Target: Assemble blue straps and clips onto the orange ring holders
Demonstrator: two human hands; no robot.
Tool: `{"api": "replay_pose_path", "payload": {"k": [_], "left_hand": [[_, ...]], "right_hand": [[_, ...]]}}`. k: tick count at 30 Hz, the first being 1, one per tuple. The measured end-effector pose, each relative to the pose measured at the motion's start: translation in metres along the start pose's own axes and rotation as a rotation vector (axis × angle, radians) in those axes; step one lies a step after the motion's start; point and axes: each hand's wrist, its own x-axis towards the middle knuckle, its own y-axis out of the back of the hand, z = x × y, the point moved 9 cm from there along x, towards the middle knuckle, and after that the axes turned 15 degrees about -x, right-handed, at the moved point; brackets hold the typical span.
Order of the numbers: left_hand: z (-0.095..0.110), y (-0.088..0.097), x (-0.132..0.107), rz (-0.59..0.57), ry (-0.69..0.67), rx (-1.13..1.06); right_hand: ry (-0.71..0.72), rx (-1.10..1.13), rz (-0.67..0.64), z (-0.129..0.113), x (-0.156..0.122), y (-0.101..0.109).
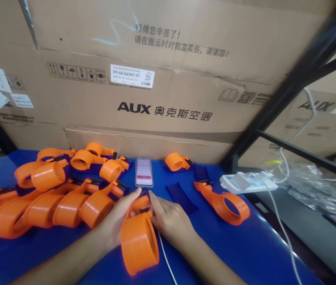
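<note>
Between my two hands is an orange plastic tape dispenser (140, 243), its wide ring hanging toward me. My left hand (122, 215) grips its narrow end from the left. From the right, my right hand (169, 217) closes its fingers on the same end, where a dark blue part (144, 192) shows. Fingers hide most of that joint. A phone (144, 178) with a lit screen lies just beyond my fingertips. Right of it rests a loose dark blue curved plate (182, 198). Another orange dispenser (226, 206) lies farther right, on its side.
Several orange dispensers (71, 208) crowd the left of the blue tabletop (182, 267); one more dispenser (175, 161) sits at the back. A white power strip (248, 182) with cables lies at the right edge. A large cardboard box (168, 91) stands behind, beside a black metal frame (275, 114).
</note>
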Motion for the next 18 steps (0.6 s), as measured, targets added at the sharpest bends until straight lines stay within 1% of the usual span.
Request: {"api": "replay_pose_path", "payload": {"k": [6,10,12,14,16,18], "left_hand": [[0.002,0.002,0.000,0.027,-0.066,0.003],[0.007,0.003,0.001,0.006,-0.128,0.075],[0.017,0.003,0.002,-0.023,-0.227,0.151],[0.028,0.003,0.003,-0.047,-0.355,0.252],[0.037,0.002,0.004,-0.059,-0.470,0.393],[0.042,0.002,0.004,-0.066,-0.550,0.552]], "right_hand": [[-0.045,-0.024,-0.028,-0.001,0.000,-0.002],[-0.074,0.026,0.010,0.003,0.000,0.003],[-0.092,0.086,0.029,0.010,0.001,0.005],[-0.109,0.164,0.031,0.017,0.003,0.006],[-0.132,0.231,0.042,0.024,0.003,0.008],[-0.152,0.272,0.059,0.029,0.003,0.010]]}}
